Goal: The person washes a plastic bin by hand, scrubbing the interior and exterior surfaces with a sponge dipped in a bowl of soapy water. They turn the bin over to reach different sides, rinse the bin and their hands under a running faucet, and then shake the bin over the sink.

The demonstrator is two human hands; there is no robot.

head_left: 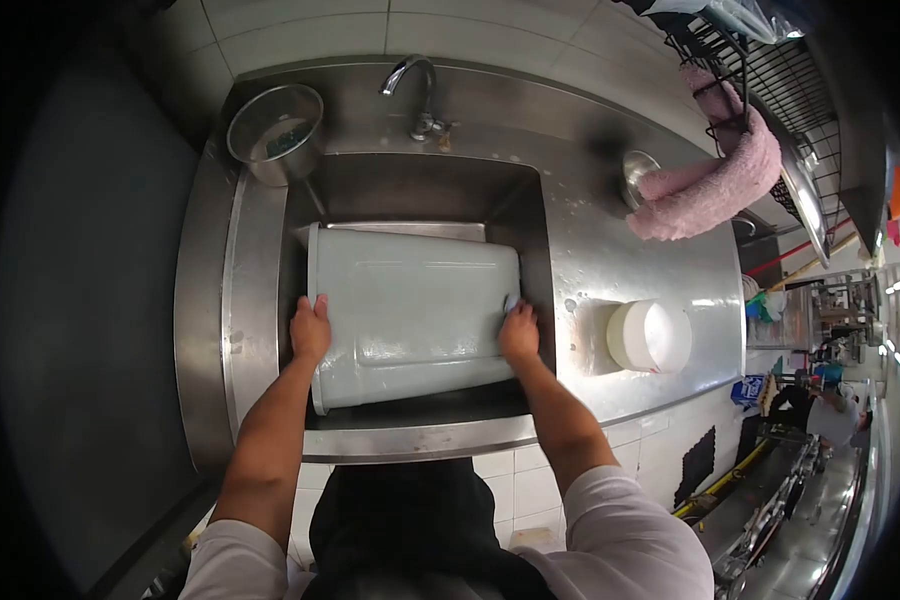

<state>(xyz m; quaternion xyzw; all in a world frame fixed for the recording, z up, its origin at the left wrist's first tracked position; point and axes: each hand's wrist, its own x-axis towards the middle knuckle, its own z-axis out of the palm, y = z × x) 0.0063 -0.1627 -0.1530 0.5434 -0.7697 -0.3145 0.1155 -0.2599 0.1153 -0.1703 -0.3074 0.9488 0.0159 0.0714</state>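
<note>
A grey plastic bin (420, 305) lies on its side across the steel sink (420, 185), its wide rim to the left and its narrower base to the right. My left hand (310, 328) grips the rim at the left end, fingers curled over it. At the base end, my right hand (519, 332) is closed against the bin's right edge. A small pale bluish thing (511, 302) pokes out at its fingertips, too little of it showing to name. The inside of the bin is hidden from me.
A curved faucet (425, 100) rises behind the sink. A metal pot (275, 130) stands at the back left. On the right counter sits a white round tub (650, 337); above it a pink towel (715, 190) hangs from a wire rack (790, 80). A person (832, 415) is far right.
</note>
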